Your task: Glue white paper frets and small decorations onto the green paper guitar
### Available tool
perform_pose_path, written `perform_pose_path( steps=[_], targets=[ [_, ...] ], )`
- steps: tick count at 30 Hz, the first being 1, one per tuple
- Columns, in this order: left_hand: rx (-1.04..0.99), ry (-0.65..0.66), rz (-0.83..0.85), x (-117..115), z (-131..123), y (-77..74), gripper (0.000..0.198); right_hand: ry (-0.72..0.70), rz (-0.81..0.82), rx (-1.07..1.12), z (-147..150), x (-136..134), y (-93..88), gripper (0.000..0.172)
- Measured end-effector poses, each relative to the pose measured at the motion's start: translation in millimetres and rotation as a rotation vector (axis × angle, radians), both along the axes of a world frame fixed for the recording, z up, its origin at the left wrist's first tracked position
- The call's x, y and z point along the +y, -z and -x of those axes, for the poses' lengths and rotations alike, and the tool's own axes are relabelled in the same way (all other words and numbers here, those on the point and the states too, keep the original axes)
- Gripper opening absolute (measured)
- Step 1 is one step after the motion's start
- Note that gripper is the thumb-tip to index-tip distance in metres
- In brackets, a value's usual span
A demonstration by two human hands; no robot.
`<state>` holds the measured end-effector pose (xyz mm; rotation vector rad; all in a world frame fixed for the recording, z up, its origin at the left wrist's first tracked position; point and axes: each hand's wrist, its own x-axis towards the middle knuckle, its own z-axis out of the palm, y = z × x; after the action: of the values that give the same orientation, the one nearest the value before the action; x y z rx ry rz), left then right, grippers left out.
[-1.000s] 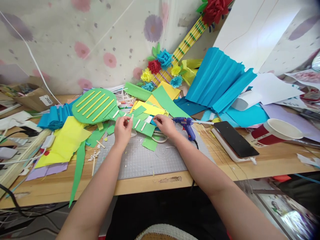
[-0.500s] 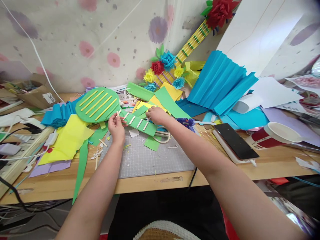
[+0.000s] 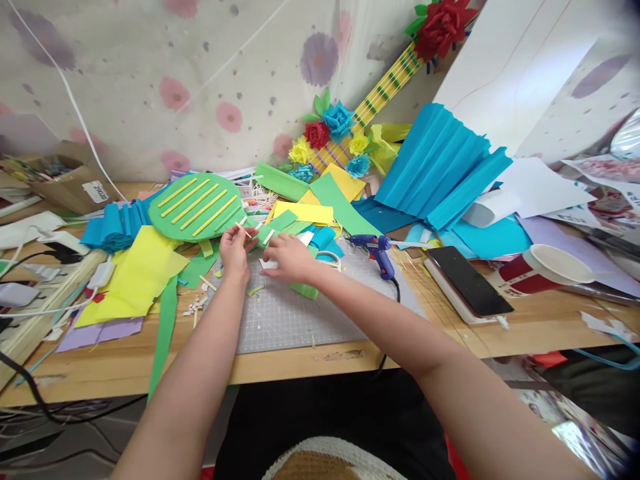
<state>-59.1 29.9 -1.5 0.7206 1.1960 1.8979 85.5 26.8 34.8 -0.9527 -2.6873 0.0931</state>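
My left hand (image 3: 235,253) pinches a short, pale stick (image 3: 243,230) above the near end of a green strip (image 3: 280,222) with white crosspieces. Beside that strip is a green oval panel (image 3: 195,207) carrying several yellow bars. My right hand (image 3: 290,259) hovers just right of the left one, its fingers spread apart, and hides much of the strip. A grey cutting mat (image 3: 310,323) lies beneath both hands. White loop handles (image 3: 333,257), probably of scissors, show past my right wrist. A blue glue gun (image 3: 375,250) rests on the right of the mat.
A flower-decorated yellow paper guitar (image 3: 370,100) leans against the wall. Pleated blue paper (image 3: 435,163), a phone (image 3: 470,280) and a paper cup (image 3: 543,270) stand to the right. Yellow paper (image 3: 135,277), cables and a power strip (image 3: 65,307) lie left.
My right hand has moved left and nearer to me, away from the strip's right end towards my left hand. Yellow and blue paper and the glue gun's handle now show. My left hand stays nearly still.
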Motion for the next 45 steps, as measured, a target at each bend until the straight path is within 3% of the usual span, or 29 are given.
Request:
perform_pose_path(
  steps=[2,5,7,9,12,16,20,23,32,45],
  targets=[
    [-0.047,-0.004,0.016,0.2,1.9,-1.3,0.014,0.028,-0.053,-0.045,16.1,-14.4,13.8,0.030],
    [-0.104,-0.005,0.033,-1.7,4.6,-6.6,0.009,0.091,-0.060,-0.017,30.6,-21.2,24.4,0.018],
    [-0.135,-0.007,0.017,-4.9,4.9,-12.0,0.008,0.119,0.094,0.155,28.7,-17.7,21.8,0.012],
    [-0.161,0.017,-0.019,-9.7,2.3,-17.9,0.011,0.156,0.365,0.463,16.9,-10.9,15.1,0.006],
    [-0.161,0.164,-0.044,-18.6,-8.3,-24.8,0.017,0.218,0.722,0.938,-11.3,-1.3,8.5,0.013],
    [-0.126,0.428,0.071,-28.5,-27.4,-27.3,0.015,0.215,0.852,1.193,-43.0,1.5,12.6,0.027],
    [-0.137,0.588,0.148,-33.4,-38.2,-24.9,0.013,0.105,0.936,1.194,-53.0,-1.9,17.4,0.031],
    [-0.150,0.610,0.185,-35.6,-40.7,-22.8,0.014,0.057,0.968,1.211,-51.8,-2.6,20.4,0.032],
    [-0.101,0.407,0.275,-36.5,-44.6,-19.5,0.025,0.040,0.935,1.214,-47.2,-3.2,32.3,0.034],
    [-0.131,0.328,0.283,-35.9,-46.0,-19.5,0.037,0.078,0.900,1.206,-44.6,-4.3,35.7,0.035]
  ],
)
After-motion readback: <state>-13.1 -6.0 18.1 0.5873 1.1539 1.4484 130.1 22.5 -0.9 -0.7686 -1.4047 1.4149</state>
